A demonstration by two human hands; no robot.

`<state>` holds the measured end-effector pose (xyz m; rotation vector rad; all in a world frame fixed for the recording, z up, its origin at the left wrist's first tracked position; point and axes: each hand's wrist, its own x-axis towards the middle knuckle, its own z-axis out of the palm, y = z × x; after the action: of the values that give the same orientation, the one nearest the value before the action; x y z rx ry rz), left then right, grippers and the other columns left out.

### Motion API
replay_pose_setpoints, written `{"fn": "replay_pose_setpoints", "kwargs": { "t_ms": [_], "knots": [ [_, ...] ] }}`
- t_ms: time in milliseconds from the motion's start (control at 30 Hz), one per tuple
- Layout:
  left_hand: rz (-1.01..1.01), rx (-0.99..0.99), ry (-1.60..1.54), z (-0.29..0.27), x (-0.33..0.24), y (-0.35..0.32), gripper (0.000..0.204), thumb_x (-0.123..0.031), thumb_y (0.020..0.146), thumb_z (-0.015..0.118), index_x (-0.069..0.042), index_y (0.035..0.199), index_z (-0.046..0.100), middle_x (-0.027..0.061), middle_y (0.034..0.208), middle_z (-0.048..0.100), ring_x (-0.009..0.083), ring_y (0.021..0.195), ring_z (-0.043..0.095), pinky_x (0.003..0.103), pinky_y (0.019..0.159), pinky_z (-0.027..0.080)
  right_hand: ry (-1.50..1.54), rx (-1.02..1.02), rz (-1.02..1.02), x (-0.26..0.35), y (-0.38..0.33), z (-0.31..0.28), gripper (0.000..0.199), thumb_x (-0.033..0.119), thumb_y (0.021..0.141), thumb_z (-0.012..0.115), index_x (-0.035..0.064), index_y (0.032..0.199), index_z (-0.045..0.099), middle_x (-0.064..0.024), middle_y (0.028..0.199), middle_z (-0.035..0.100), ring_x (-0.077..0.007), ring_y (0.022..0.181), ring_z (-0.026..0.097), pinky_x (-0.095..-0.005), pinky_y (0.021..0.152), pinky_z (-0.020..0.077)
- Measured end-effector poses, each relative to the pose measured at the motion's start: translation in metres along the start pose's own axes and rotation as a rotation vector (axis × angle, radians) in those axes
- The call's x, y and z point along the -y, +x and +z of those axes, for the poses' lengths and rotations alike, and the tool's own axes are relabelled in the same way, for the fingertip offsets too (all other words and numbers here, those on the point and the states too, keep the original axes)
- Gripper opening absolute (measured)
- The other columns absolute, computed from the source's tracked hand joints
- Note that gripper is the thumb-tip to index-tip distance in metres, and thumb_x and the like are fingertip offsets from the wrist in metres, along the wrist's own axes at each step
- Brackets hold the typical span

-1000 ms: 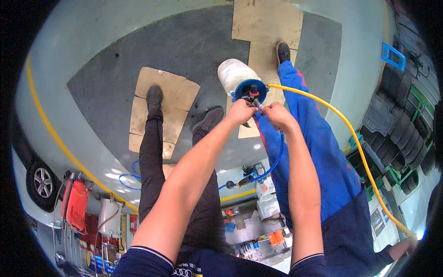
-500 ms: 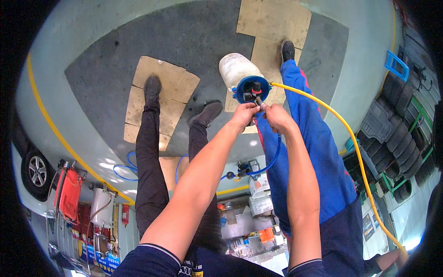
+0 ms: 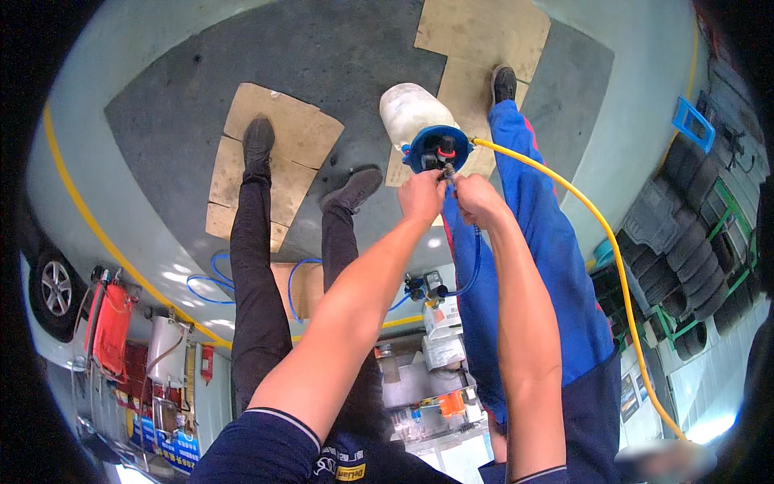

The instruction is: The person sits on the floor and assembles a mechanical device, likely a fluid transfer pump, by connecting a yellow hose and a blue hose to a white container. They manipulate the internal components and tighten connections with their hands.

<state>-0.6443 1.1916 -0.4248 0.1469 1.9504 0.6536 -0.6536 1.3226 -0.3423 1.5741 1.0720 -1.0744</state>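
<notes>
A white plastic canister (image 3: 409,111) with a blue head (image 3: 414,152) lies tilted toward me. Black fittings and a red ring show inside the head. Both my hands meet just in front of it. My right hand (image 3: 479,200) is closed around a metal hose coupler (image 3: 449,170), from which a blue hose (image 3: 476,242) hangs below the hand. My left hand (image 3: 422,195) pinches at the same spot by the fittings; its fingertips hide exactly what they grip. A yellow hose (image 3: 584,198) runs off the head's right side.
A person in blue trousers (image 3: 538,266) stands close on my right. Cardboard sheets (image 3: 310,133) lie on the floor. Stacked tyres (image 3: 685,258) stand at right, with a blue plastic frame (image 3: 695,125). At lower left are a red tank (image 3: 110,327) and a car wheel (image 3: 56,288).
The canister and my hands sit slightly further left in view. My left fingers have curled in closer at the coupler, and the blue hose hangs straighter.
</notes>
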Motion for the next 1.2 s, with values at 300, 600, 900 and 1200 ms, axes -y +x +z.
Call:
{"fn": "replay_pose_setpoints", "kwargs": {
  "t_ms": [300,600,900,1200],
  "knots": [
    [-0.006,0.050,-0.004,0.000,0.008,0.010,0.023,-0.034,0.089,0.079,-0.021,0.108,0.084,0.0128,0.098,0.079,0.0373,0.093,0.075,0.050,0.081,0.060,0.381,0.086,0.106,-0.002,0.019,0.004,0.039,0.038,0.113,0.046,0.0088,0.087,0.049,0.0021,0.063,0.035,-0.0129,0.048,0.032,-0.0316,0.043,0.0258],
    [-0.050,0.165,-0.137,0.012,0.008,0.014,0.022,-0.030,0.094,0.072,-0.014,0.108,0.081,0.0186,0.099,0.078,0.0409,0.096,0.074,0.052,0.084,0.058,0.308,0.154,0.083,-0.004,0.038,-0.001,0.040,0.035,0.114,0.043,0.0112,0.083,0.049,0.0013,0.066,0.038,-0.0123,0.048,0.029,-0.0310,0.044,0.0240],
    [-0.036,0.450,-0.414,0.009,0.024,0.020,0.027,-0.025,0.100,0.066,0.001,0.100,0.075,0.0166,0.085,0.074,0.0286,0.078,0.070,0.044,0.073,0.054,0.232,0.169,0.051,-0.007,0.044,0.000,0.040,0.034,0.112,0.040,0.0127,0.080,0.050,0.0013,0.066,0.039,-0.0109,0.047,0.031,-0.0303,0.044,0.0226],
    [-0.187,0.735,-0.759,-0.024,0.015,0.015,0.029,-0.025,0.110,0.057,-0.005,0.094,0.070,-0.0029,0.069,0.054,0.0088,0.057,0.046,0.029,0.050,0.034,0.227,0.115,0.018,-0.004,0.035,0.000,0.032,0.021,0.104,0.042,0.0102,0.075,0.049,-0.0025,0.063,0.042,-0.0136,0.047,0.033,-0.0344,0.044,0.0228]
  ]
}}
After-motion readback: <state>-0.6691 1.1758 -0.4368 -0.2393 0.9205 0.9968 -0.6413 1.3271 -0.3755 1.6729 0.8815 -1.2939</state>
